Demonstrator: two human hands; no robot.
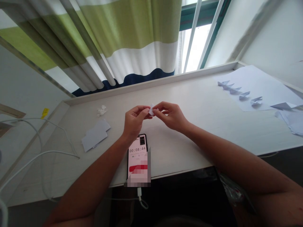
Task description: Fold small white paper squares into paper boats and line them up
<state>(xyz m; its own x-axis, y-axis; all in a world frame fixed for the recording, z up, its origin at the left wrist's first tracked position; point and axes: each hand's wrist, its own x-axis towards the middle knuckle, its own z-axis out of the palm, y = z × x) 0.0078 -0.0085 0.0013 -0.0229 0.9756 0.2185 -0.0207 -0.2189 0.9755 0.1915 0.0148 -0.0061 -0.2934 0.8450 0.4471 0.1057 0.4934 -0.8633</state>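
Between my two hands, over the middle of the white desk, is a small folded piece of white paper [151, 109]. My left hand [134, 119] pinches its left side between thumb and fingers. On the right side, the thumb and index finger of my right hand [170, 116] grip the same paper. The fingers cover much of it, so its exact folded shape is hard to make out. Just below my left hand lies a phone [137, 157] with a timer on its screen, partly blurred out.
Several small folded paper figures [244, 95] line a large white sheet [262, 82] at the right. Loose papers [293, 121] lie near the right edge. On the left are a paper stack [96, 135], a crumpled paper [101, 110] and white cables [56, 152]. A curtain [132, 25] hangs behind the desk.
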